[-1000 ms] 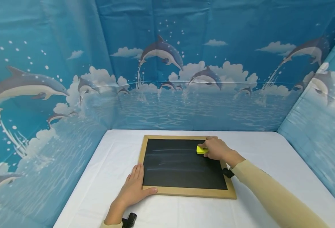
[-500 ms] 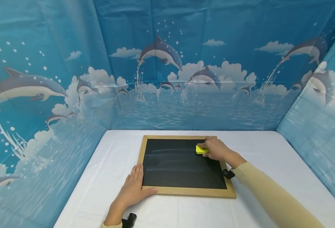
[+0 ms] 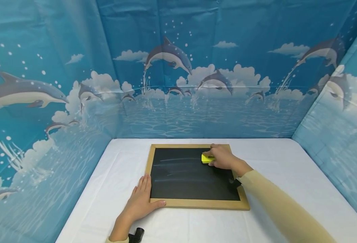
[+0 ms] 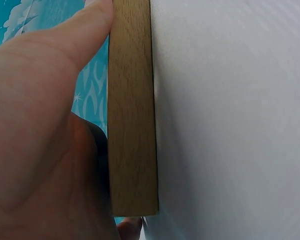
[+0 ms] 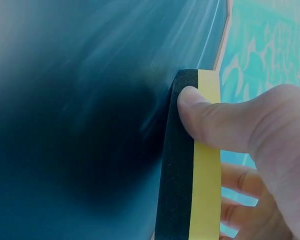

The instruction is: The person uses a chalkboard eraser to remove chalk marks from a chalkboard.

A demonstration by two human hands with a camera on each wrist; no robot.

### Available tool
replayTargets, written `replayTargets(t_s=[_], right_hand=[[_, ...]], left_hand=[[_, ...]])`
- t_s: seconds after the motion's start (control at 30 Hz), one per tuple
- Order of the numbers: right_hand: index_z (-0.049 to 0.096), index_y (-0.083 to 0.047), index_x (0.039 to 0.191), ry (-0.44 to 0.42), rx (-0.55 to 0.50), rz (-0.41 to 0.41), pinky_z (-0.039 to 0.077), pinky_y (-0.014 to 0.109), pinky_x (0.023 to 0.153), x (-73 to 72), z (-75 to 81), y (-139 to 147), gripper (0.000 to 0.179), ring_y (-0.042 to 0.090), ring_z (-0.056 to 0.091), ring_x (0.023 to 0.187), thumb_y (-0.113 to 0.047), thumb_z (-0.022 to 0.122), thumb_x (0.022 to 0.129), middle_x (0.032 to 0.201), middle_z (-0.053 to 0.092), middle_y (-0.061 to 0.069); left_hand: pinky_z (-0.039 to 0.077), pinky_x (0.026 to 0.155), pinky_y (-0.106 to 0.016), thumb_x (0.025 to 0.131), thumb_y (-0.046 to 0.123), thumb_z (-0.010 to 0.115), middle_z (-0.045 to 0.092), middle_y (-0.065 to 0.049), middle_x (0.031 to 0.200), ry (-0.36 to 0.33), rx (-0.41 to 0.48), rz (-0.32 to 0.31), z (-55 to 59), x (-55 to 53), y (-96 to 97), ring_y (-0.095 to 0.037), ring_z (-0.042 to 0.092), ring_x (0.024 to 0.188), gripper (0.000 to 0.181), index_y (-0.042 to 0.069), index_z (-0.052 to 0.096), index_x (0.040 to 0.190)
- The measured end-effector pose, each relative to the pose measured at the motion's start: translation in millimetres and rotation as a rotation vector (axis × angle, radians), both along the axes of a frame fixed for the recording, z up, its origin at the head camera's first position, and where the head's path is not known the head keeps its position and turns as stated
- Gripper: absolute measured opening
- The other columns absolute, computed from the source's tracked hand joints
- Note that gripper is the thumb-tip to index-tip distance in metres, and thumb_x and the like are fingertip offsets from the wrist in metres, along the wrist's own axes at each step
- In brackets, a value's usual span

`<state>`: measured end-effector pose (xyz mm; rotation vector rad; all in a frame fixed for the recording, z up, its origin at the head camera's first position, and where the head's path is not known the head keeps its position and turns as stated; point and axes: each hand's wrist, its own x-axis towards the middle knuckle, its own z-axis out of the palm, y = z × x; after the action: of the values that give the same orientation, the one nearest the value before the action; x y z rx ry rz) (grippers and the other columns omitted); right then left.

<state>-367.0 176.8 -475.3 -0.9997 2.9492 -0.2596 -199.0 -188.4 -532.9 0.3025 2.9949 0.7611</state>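
Observation:
A blackboard (image 3: 190, 189) in a light wooden frame lies on the white table, with faint chalk streaks on its left half. My right hand (image 3: 222, 157) grips a yellow board eraser (image 3: 207, 159) at the upper right of the board. In the right wrist view the thumb presses the side of the eraser's black felt (image 5: 177, 165), which lies flat against the board. My left hand (image 3: 138, 200) rests at the board's lower left corner, fingers straight along the left edge and thumb on the front edge. The left wrist view shows that thumb at the wooden frame (image 4: 132, 110).
White cloth covers the table (image 3: 99, 189) around the board. A blue curtain (image 3: 172, 111) printed with dolphins closes off the back and both sides. Black wrist devices (image 3: 137, 234) sit on both wrists.
My right hand has slid the eraser a little to the left across the board. The left hand stays at the corner. The whole view has shifted slightly.

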Motion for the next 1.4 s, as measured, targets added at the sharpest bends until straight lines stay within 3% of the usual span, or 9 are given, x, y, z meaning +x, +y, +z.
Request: replayTargets(t_s=[0.33,0.7,0.93,1.13,1.4], right_hand=[[0.065,-0.017,0.137,0.017,0.009,0.027,0.049,0.041,0.079,-10.2,-3.8,-55.6,0.054,0.024,0.056,0.09,-0.026,0.082,0.087,0.11,0.06,0.007],[0.064,-0.02,0.139,0.002,-0.035,0.128,0.047,0.041,0.088,-14.2,-4.6,-131.5,0.054,0.024,0.058,0.101,-0.029,0.08,0.089,0.118,0.063,0.006],[0.062,-0.021,0.14,0.027,-0.065,0.155,0.046,0.035,0.08,-8.4,-12.7,-178.2,0.056,0.016,0.053,0.088,-0.033,0.08,0.088,0.108,0.059,0.002],[0.062,-0.022,0.141,-0.017,-0.122,0.124,0.047,0.032,0.078,-2.2,-21.9,-186.1,0.057,0.014,0.051,0.086,-0.032,0.081,0.088,0.106,0.058,0.001],[0.061,-0.022,0.142,-0.014,-0.13,0.131,0.048,0.032,0.077,-4.0,-18.1,-186.2,0.059,0.015,0.052,0.087,-0.034,0.081,0.088,0.107,0.059,0.003]], left_hand=[[0.014,0.115,-0.066,0.078,0.081,0.062,0.005,-0.019,0.167,-0.003,0.009,0.012,5.9,-1.2,-1.6,-0.036,0.002,0.153,0.127,-0.004,0.011,0.159],[0.016,0.114,-0.067,0.076,0.086,0.057,0.007,-0.018,0.167,-0.018,0.016,0.013,5.5,-4.1,-0.7,-0.036,0.003,0.153,0.13,-0.002,0.011,0.16],[0.015,0.114,-0.068,0.076,0.086,0.057,0.006,-0.016,0.167,-0.041,0.023,0.013,3.4,-1.9,-0.3,-0.036,0.003,0.153,0.129,0.0,0.011,0.16],[0.014,0.114,-0.067,0.076,0.087,0.056,0.006,-0.016,0.167,-0.072,0.011,0.007,-1.3,0.6,1.9,-0.035,0.002,0.153,0.129,0.001,0.01,0.161],[0.014,0.114,-0.068,0.078,0.082,0.061,0.007,-0.018,0.167,-0.046,0.026,0.015,3.7,1.5,0.2,-0.037,0.004,0.153,0.127,-0.001,0.011,0.16]])
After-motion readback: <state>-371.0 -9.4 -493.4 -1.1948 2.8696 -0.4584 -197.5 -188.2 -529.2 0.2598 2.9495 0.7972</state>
